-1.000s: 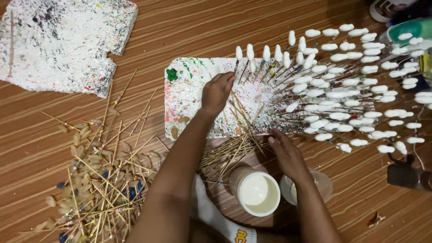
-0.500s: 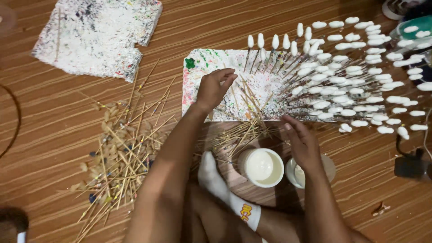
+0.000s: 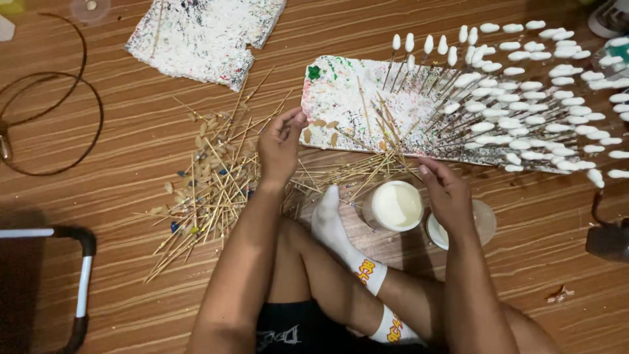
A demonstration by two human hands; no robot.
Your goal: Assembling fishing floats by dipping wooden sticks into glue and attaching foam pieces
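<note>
My left hand (image 3: 280,145) hovers at the left edge of a paint-splattered white foam board (image 3: 341,98), fingertips pinched together; I cannot make out a stick between them. My right hand (image 3: 449,195) rests with loosely bent fingers at the board's front edge, above a cup of white paint (image 3: 395,205) and a round lid (image 3: 486,221). Many thin wooden sticks with white-coated tips (image 3: 517,98) fan out over the board to the right. Bare sticks (image 3: 347,174) lie along its front edge.
A heap of loose sticks with small beads and flakes (image 3: 209,187) lies on the wooden floor at left. A second splattered foam piece (image 3: 203,36) lies farther back. A wire loop (image 3: 56,124), a black-and-white handle (image 3: 82,269), a dark object (image 3: 606,239) and my socked foot (image 3: 331,226) are around.
My left hand has come off the middle of the board and moved to its left edge. My right hand shifted slightly toward the board's front edge. The view has swung left.
</note>
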